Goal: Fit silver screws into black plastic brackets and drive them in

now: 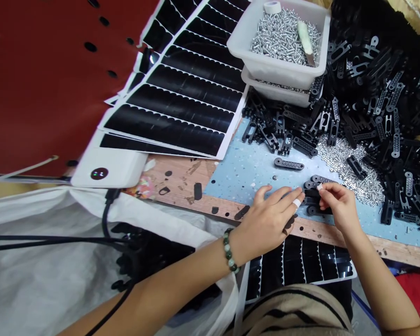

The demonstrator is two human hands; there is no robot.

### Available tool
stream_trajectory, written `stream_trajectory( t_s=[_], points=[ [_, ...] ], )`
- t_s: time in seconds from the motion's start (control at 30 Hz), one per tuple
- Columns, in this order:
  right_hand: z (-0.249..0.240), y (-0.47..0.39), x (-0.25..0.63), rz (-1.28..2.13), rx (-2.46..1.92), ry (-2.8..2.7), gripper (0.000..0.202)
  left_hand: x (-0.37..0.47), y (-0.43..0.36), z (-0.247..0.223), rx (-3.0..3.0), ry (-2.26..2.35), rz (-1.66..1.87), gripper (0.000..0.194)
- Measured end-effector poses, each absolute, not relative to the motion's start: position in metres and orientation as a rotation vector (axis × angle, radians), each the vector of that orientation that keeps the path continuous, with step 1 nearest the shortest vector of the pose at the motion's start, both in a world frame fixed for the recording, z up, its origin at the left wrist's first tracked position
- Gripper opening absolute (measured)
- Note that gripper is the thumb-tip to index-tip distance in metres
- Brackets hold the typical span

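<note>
Several black plastic links point(317, 211) with rounded ends lie side by side near the table's front edge, between my two hands. My left hand point(266, 221) is stretched out flat from the left, its fingertips at the ends of these links; a strip of white tape wraps one finger. From the right, my right hand point(339, 205) bends over the same links with thumb and fingers pinched together. A small white bit point(319, 186) shows at its fingertips; whether it is tape on a finger or a held piece, I cannot tell. A single black link point(289, 164) lies apart, farther back.
Loose screws and nuts point(357, 172) lie piled on the blue mat point(243, 161). A heap of black links point(381, 93) fills the right side. Stacked white tubs point(280, 70) hold screws and small metal parts. Black sticker sheets point(182, 93) and a white box point(108, 168) lie left.
</note>
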State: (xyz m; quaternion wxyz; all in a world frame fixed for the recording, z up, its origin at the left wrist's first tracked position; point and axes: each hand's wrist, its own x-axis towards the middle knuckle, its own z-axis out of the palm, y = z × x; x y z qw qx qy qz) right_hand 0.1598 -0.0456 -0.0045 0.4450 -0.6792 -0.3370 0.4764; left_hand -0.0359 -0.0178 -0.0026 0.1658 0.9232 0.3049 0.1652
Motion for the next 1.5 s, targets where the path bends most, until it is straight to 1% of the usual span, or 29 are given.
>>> stream_trajectory(
  t_s=[0.27,0.47,0.77,0.93,1.07,1.17,1.23,1.3,1.33,1.4,1.5],
  points=[
    [-0.005,-0.046,0.161,1.163,-1.639,-0.842,0.016,-0.037,-0.019,-0.002,2.625,0.868,0.476,0.041],
    [-0.005,-0.048,0.158,0.993,-1.76,-1.052,0.014,-0.036,-0.019,-0.001,2.61,0.874,0.484,0.041],
    [-0.005,-0.05,0.158,0.972,-1.804,-1.105,0.016,-0.036,-0.017,0.0,2.608,0.865,0.451,0.041],
    [-0.008,-0.048,0.159,0.816,-1.883,-1.293,0.017,-0.031,-0.016,0.001,2.64,0.857,0.407,0.045],
    [-0.001,-0.045,0.162,0.64,-2.018,-1.577,0.011,-0.028,-0.012,0.004,2.636,0.826,0.351,0.049],
    [0.008,-0.046,0.166,0.474,-2.091,-1.732,0.012,-0.028,-0.005,0.008,2.542,0.822,0.356,0.045],
    [0.014,-0.048,0.165,0.413,-1.984,-1.789,0.021,-0.029,0.001,0.011,2.458,0.807,0.371,0.043],
    [0.019,-0.049,0.16,0.485,-1.723,-1.881,0.029,-0.029,0.005,0.013,2.374,0.759,0.378,0.045],
    [0.021,-0.05,0.156,0.538,-1.578,-1.935,0.028,-0.028,0.006,0.014,2.333,0.73,0.38,0.047],
    [0.024,-0.051,0.148,0.596,-1.358,-2.024,0.021,-0.027,0.006,0.015,2.257,0.674,0.386,0.05],
    [0.025,-0.055,0.145,0.62,-1.285,-1.998,0.014,-0.025,0.001,0.016,2.181,0.662,0.44,0.052]
  ],
)
